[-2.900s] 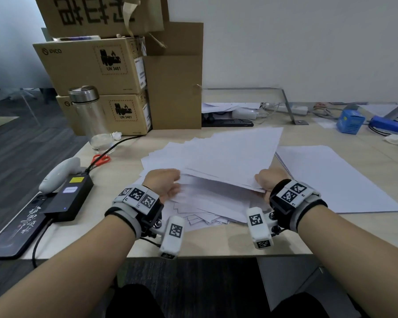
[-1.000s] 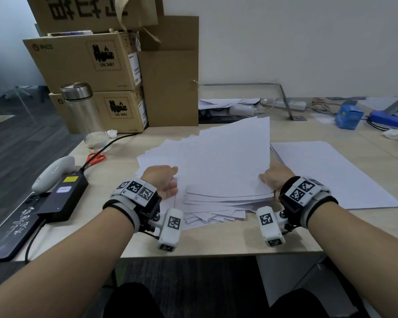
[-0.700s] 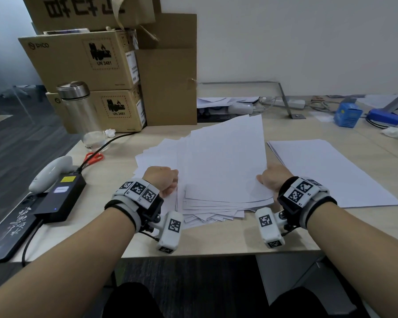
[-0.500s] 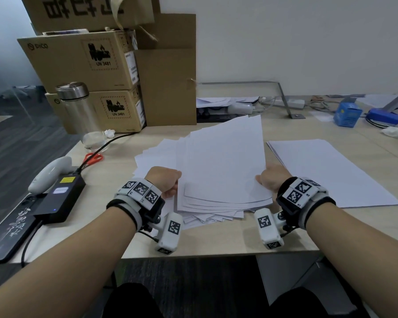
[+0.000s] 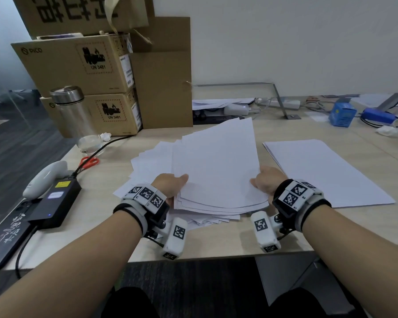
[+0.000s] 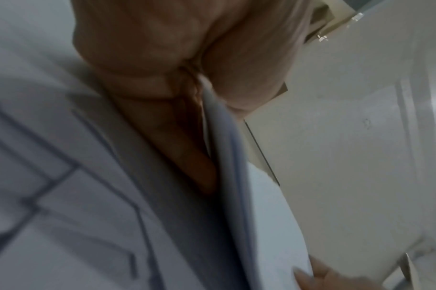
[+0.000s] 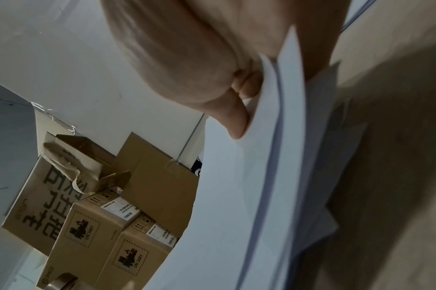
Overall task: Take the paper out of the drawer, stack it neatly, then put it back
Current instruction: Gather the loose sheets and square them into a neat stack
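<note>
1. Paper (image 5: 216, 166) out of drawer, on desk (image 5: 216, 239); upper sheets lifted and sagging between both hands, looser sheets fanned beneath.
2. Left hand (image 5: 170, 183) pinching left edge; right hand (image 5: 268, 180) pinching right edge, thumbs on top.
3. Remaining, by judgement: squaring edges, gathering strays, returning to drawer (not in view).
4. Compared with 2.9 s ago: held sheets turned from slanted to nearly square-on, edges closer aligned.

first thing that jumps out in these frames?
The bundle of white sheets, lifted at the desk's near middle, left hand and right hand gripping its side edges above loose sheets fanned on the desk. Next, the neat stack of paper lying flat to the right, and the cardboard boxes piled at the back left.
</note>
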